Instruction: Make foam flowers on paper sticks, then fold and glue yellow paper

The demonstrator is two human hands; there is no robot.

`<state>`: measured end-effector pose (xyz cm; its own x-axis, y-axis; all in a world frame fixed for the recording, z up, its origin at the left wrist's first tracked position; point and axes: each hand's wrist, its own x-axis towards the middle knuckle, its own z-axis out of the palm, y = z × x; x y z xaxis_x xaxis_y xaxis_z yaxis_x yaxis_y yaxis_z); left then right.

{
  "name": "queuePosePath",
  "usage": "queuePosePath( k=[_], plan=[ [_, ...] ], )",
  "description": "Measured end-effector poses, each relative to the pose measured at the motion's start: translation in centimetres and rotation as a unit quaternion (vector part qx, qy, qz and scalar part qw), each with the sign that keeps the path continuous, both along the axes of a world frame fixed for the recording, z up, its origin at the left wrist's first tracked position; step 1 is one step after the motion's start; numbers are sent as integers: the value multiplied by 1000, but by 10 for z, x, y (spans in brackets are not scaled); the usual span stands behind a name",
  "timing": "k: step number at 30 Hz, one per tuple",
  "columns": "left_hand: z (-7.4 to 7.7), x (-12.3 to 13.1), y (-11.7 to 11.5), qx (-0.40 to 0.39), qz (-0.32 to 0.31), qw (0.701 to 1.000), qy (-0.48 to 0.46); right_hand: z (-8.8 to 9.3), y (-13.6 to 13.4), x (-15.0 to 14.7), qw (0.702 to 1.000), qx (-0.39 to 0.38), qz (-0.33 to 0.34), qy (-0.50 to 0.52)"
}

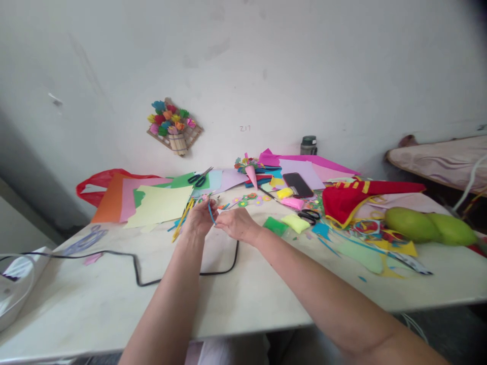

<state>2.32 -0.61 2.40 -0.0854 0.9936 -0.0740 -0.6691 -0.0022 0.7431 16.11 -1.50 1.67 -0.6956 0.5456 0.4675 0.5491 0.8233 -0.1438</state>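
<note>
A thin blue strip (211, 213), apparently paper, curves between my two hands above the middle of the table. My left hand (198, 219) is closed on its upper part, the fingertips partly hidden. With fingers pinched together, my right hand (236, 224) holds the strip's lower end. Just beyond my hands lie small paper flowers (258, 201) in several colours. Yellow sticks (182, 222) rest beside my left wrist. To the right of my right hand are a green packet (275, 226) and a pale yellow packet (296, 223).
Coloured paper sheets (163, 207) spread along the back left, with scissors (200, 177) on them. Another pair of scissors (309, 217), a phone (298, 185), a red cloth (340, 202) and green fruits (413, 224) lie right. A black cable (167, 280) crosses the table (243, 309) in front.
</note>
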Motion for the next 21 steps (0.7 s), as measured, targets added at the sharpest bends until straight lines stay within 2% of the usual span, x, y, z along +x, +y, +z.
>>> queuePosePath(
  k=[4, 10, 15, 21],
  plan=[
    [-1, -2, 1, -7, 5, 1000, 5, -1, 0, 3, 1000, -7, -12, -17],
    [-1, 6, 1, -5, 43, 996, 79, -9, 10, 7, 985, -89, -88, 122],
    [-6, 11, 0, 34, 22, 986, 161, -13, 18, 9, 953, -176, -86, 232],
    [-16, 18, 1, 73, -16, 970, 233, -20, 29, 7, 936, -199, -78, 279]
  ],
)
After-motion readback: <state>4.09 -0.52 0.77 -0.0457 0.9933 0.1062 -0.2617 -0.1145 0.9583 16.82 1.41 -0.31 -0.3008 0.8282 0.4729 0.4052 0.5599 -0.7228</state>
